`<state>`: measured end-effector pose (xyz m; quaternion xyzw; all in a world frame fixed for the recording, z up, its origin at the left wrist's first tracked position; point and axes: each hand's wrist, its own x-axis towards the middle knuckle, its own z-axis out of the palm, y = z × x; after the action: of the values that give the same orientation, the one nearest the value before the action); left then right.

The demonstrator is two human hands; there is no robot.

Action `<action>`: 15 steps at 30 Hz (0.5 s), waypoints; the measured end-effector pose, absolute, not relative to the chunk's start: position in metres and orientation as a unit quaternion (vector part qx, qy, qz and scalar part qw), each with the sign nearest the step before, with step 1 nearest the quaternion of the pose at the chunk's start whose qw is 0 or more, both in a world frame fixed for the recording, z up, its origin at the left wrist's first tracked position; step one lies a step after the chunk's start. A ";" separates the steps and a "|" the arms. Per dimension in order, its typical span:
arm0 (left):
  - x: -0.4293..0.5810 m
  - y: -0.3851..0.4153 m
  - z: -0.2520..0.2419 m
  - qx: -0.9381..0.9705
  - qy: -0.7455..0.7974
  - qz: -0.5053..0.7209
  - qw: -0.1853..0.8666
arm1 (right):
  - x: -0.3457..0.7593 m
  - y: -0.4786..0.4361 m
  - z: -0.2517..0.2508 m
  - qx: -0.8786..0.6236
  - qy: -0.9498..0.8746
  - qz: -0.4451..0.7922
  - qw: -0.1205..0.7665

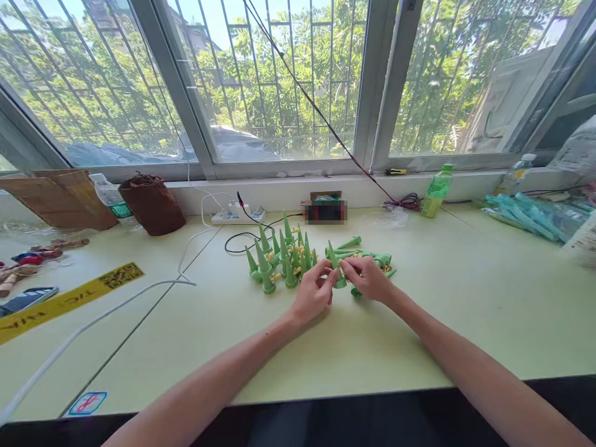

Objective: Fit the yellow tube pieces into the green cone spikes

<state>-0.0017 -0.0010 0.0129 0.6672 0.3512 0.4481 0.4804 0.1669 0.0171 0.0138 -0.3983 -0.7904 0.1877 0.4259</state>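
Between my two hands a green plastic cone [333,256] stands tip up above the table. My left hand [316,287] grips it from the left with thumb and fingers. From the right, my right hand [367,277] pinches at its side; whether a small part sits in those fingertips is hidden. To the left a cluster of similar green cones [265,270] stands upright, with small yellowish pieces [274,277] among them. Behind and beside my right hand lies a pile of green cones [347,243] on their sides, with more yellowish bits.
A power strip [228,215] with cables and a small blurred box [326,210] sit along the back. A green bottle [436,192] and bluish plastic packets [526,214] are at right. At left are a brown pouch [151,205], cardboard [60,198] and a white cable [116,305].
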 end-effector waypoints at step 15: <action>-0.003 0.002 0.015 0.657 0.321 0.419 0.538 | 0.167 0.016 0.015 -0.387 -0.789 0.213 0.426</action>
<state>-0.0034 0.0021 0.0147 0.6568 0.3212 0.4194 0.5381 0.1675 0.0157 0.0152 -0.3870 -0.7893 0.2135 0.4262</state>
